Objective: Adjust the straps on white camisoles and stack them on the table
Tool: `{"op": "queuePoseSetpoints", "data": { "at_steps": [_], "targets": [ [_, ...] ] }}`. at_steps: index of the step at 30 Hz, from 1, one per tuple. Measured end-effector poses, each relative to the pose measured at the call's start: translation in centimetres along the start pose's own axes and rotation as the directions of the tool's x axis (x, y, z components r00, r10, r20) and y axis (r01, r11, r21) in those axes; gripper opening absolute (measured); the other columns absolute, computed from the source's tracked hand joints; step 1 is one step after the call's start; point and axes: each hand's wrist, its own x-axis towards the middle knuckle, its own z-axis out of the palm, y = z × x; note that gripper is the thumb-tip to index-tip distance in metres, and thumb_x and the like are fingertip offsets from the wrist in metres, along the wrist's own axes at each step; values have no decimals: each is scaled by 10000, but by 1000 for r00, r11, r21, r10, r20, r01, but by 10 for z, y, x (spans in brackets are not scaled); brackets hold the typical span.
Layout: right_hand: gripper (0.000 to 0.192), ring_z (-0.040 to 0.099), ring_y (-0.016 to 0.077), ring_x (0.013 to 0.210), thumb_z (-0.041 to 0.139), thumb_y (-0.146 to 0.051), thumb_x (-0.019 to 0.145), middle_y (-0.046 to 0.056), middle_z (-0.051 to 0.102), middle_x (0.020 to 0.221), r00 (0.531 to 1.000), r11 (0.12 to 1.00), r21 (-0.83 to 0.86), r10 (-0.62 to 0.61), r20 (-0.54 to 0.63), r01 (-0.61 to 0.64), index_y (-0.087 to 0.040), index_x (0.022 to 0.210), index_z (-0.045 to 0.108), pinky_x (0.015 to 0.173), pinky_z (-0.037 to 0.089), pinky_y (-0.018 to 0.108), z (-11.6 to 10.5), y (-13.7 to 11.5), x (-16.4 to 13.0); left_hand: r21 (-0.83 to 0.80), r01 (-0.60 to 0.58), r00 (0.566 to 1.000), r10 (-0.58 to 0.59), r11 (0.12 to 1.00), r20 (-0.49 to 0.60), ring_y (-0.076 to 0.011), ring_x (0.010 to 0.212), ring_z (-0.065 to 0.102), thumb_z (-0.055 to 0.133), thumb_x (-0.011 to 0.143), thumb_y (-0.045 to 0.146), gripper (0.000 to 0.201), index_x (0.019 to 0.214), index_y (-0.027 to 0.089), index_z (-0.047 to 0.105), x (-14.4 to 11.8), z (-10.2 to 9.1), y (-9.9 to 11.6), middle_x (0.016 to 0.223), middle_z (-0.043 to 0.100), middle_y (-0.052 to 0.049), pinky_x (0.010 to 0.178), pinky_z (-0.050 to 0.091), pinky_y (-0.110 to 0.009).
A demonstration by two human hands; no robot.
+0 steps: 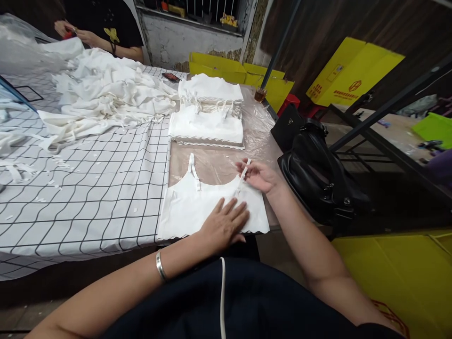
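Observation:
A white camisole top [205, 207] with thin straps lies flat at the table's front edge, its scalloped hem toward me. My left hand [226, 221] is open, palm down with fingers stretched, pressing on the right half of the fabric. At the top right of the garment, my right hand [259, 175] has its fingers around the right shoulder strap [246, 168], which crosses them. The left strap [192, 169] stands up in a loop, untouched. Just beyond, a folded stack of similar white tops [208, 127] sits in two piles.
A loose heap of white garments [116, 89] covers the checked tablecloth [106, 197] on the left. A black handbag [318, 174] is close on the right. Yellow boxes [353, 70] stand behind. Across the table, another person's hands [76, 33] work. A phone [171, 76] lies near the stack.

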Motion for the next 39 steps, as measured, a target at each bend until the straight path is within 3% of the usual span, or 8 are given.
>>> {"op": "queuePoseSetpoints", "data": {
  "at_steps": [9,16,21,25,30,33,36,39],
  "targets": [
    [205,646,120,652,463,-123,924,68,686,708,979,819,-537,187,-78,-199,-129,774,603,724,554,255,17,-32,72,-83,-45,984,58,996,171,-364,1441,258,308,898,715,758,1489,242,361,-7,6,4,1559,342,-79,1128,157,-617],
    [370,582,136,544,531,-352,945,52,609,569,977,579,-793,27,-213,-189,-145,642,570,566,485,244,13,-46,58,-175,70,985,-96,982,-144,-280,1220,532,428,957,489,471,1295,187,558,-27,-15,-5,1300,614,-127,1061,320,-502],
    [423,412,96,494,764,-430,732,-34,454,484,942,388,-915,-251,-223,-113,-182,556,469,485,303,228,-30,-31,-27,-38,685,697,-670,727,-255,-272,876,597,451,933,427,335,1015,153,627,-95,-50,-43,937,660,-128,784,430,-409],
    [356,488,143,551,771,-490,617,-15,559,595,926,154,-972,-306,-220,-180,-216,642,545,499,323,255,-64,32,-94,72,878,479,-872,473,-101,-303,914,582,506,865,545,392,958,176,602,-120,-63,-54,959,643,-123,807,407,-444],
    [209,499,170,583,636,-364,672,15,567,611,878,266,-960,-434,-201,-89,-233,556,522,562,364,290,-61,71,-109,-38,872,487,-872,489,-51,-297,865,585,475,862,391,222,735,211,505,-99,-58,-49,806,619,-81,780,398,-448],
    [246,449,154,522,628,-414,653,-14,492,537,865,519,-853,-447,-226,45,-241,574,473,522,338,280,-52,66,-106,-356,832,437,-898,425,-50,-218,660,546,494,814,371,233,652,225,412,-93,-60,-51,608,513,-10,654,406,-347],
    [350,459,139,499,698,-488,604,-35,504,556,909,810,-561,-351,-225,174,-247,691,459,472,344,253,-45,48,-107,-795,595,379,-914,119,147,-128,475,439,627,723,486,328,714,228,425,-96,-77,-58,528,450,56,484,341,-238],
    [418,492,131,512,779,-431,576,-42,527,604,940,916,-345,-282,-193,204,-247,778,463,451,388,238,-34,18,-101,-909,353,419,-831,-221,365,-108,468,498,809,581,433,470,858,226,492,-93,-112,-75,617,577,44,424,364,-197]
  ]
}}
